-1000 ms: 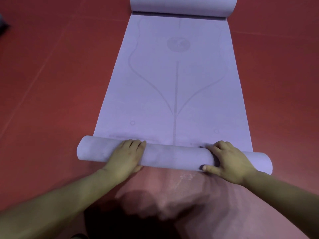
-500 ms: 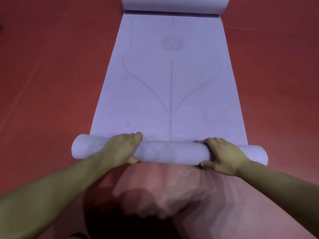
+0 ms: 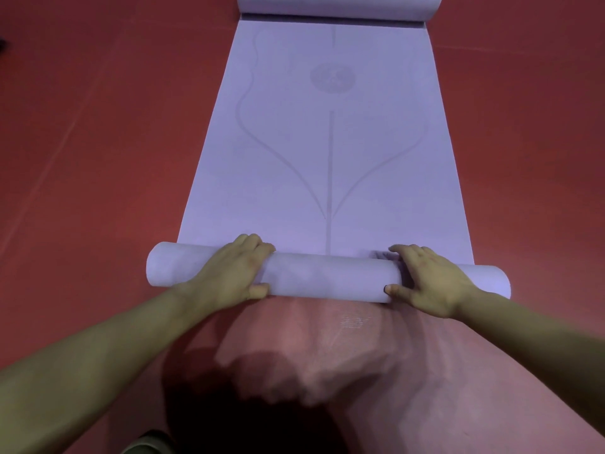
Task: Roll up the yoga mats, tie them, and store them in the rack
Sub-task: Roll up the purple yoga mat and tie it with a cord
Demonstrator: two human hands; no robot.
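The lilac yoga mat (image 3: 327, 152) lies on the red floor (image 3: 82, 132). Its near end is wound into a roll (image 3: 330, 278), which I take as the landmark. The roll's long axis runs crosswise in front of the person, with its left end a touch farther away than its right.

Both hands are on the roll. The left hand (image 3: 229, 273) sits left of the middle and the right hand (image 3: 429, 283) right of it, leaving a bare stub of roll outboard of each. Each grip is wrapped rather than spread flat: the fingers drape over the top and down the far side, and the thumb is tucked against the near side, so the roll is pinched between them.

The flat part of the mat stretches directly away from the roll, just past the fingertips. Its printed centre line (image 3: 330, 165) meets the roll at a right angle between the two hands. At the far end the mat curls up into a lip (image 3: 337, 6).

Neither hand is clearly nearer the work; they are about level. The next push probably has to go straight ahead along that centre line, with equal travel on both sides, or the slight skew may grow and the roll may cone. Most of the length lies flat. No tie or rack is in view.
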